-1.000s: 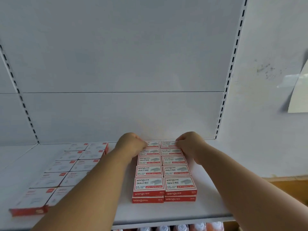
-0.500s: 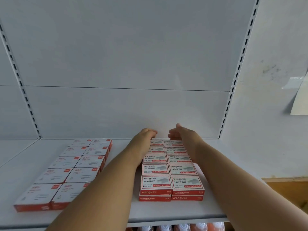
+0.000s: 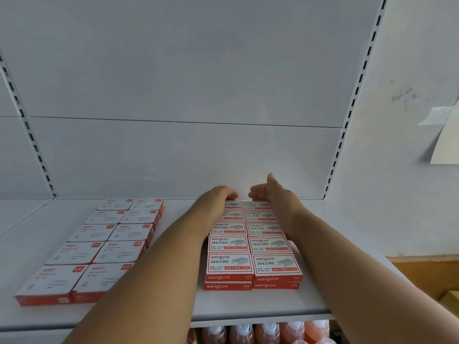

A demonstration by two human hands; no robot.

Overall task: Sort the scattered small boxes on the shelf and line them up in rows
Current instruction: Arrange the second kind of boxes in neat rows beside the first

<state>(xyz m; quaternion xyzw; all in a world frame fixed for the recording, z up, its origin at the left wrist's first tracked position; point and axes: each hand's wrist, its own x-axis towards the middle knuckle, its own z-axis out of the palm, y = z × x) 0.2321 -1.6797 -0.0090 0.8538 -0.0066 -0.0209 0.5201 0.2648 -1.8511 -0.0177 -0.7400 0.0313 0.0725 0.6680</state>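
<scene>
Red-and-white staple boxes (image 3: 253, 244) lie on the white shelf (image 3: 248, 306) in two neat columns, stacked two high at the front. My left hand (image 3: 217, 197) curls over the back left of this block, fingers bent down behind it. My right hand (image 3: 270, 191) is at the back right, thumb up, fingers pointing left behind the rear box. Whether either hand grips a box is hidden. A second block of white boxes with red corners (image 3: 104, 244) lies in two columns to the left.
The shelf's back panel (image 3: 173, 157) rises just behind my hands. Slotted uprights (image 3: 347, 120) frame it. Orange bottles (image 3: 268, 332) stand on the level below. A taped paper sheet (image 3: 447, 140) hangs on the wall at right.
Both hands moved from the sides of the rear boxes to behind the block, and the fingers opened from fists. The view shifted right and downward.
</scene>
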